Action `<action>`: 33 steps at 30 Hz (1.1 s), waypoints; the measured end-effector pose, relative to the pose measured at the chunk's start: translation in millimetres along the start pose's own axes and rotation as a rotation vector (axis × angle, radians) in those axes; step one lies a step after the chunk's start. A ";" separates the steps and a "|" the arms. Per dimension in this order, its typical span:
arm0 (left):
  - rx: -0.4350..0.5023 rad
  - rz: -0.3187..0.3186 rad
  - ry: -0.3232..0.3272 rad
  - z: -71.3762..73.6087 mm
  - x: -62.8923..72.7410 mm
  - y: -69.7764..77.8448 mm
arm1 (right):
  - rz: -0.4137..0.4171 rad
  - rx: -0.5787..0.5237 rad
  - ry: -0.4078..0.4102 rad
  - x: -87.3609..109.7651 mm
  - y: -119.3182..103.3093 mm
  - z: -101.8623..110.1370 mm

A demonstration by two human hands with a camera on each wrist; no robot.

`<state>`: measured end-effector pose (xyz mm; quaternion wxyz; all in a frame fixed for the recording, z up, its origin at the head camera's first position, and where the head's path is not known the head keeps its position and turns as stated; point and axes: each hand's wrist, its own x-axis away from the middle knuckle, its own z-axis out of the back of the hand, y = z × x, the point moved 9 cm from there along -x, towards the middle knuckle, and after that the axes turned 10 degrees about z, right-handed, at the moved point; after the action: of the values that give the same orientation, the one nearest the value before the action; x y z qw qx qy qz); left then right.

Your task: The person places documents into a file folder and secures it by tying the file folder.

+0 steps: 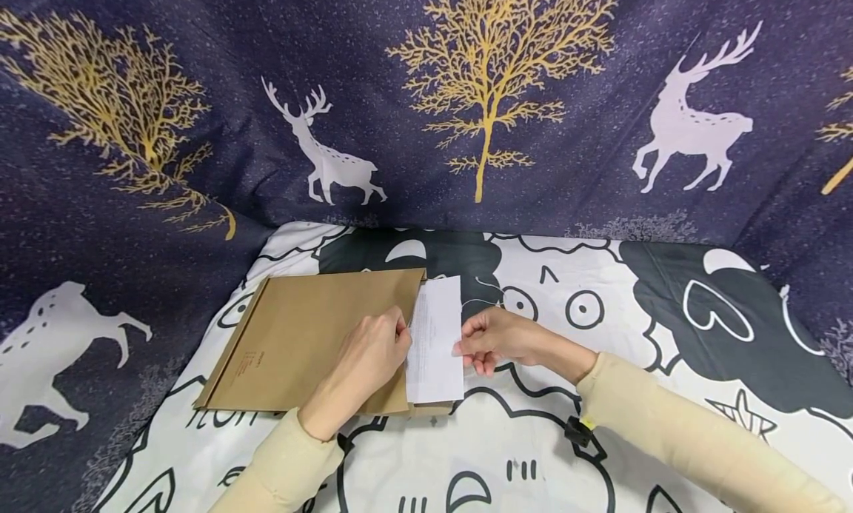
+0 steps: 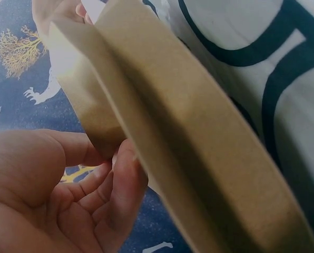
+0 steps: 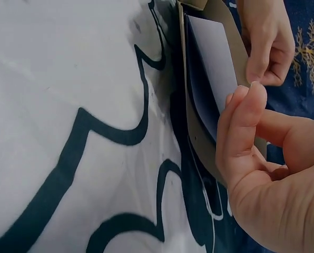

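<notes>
A brown kraft paper document envelope (image 1: 313, 313) lies flat on the bedding, its open end facing right. White printed papers (image 1: 435, 343) stick out of that end. My left hand (image 1: 373, 350) pinches the edge of the envelope's upper layer between thumb and fingers; in the left wrist view the brown paper (image 2: 101, 124) bends up at its fingertips. On the other side, my right hand (image 1: 496, 339) pinches the right edge of the papers. Seen from the right wrist, the mouth gapes around the white papers (image 3: 212, 58), with a dark gap beneath them.
A thin white string (image 1: 485, 301) trails from the envelope's open end. Black-and-white cartoon bedding (image 1: 533, 454) covers the surface. Behind it hangs a dark blue cloth (image 1: 426, 165) with deer and golden trees. A small black device (image 1: 578, 431) sits by the right sleeve.
</notes>
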<state>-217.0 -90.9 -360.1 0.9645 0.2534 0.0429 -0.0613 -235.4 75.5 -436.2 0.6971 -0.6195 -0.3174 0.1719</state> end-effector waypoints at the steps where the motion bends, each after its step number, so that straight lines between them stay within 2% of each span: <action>1: 0.002 -0.005 0.004 0.5 0.1 0.4 | 0.000 0.001 0.000 -2.2 -0.8 -1.6; 14: 0.012 -0.009 0.003 2.0 -1.3 -0.3 | -0.023 -0.035 -0.022 -29.3 -4.0 -27.2; 26: 0.009 -0.010 0.012 4.3 -1.2 -0.5 | -0.023 -0.047 -0.032 -41.3 -6.5 -43.4; 33: 0.015 0.003 -0.005 3.4 -1.3 -1.8 | -0.014 -0.034 -0.055 -49.1 -6.3 -48.3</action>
<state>-218.3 -94.0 -357.9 0.9628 0.2604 0.0398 -0.0608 -241.0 6.8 -442.8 0.6786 -0.6241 -0.3436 0.1787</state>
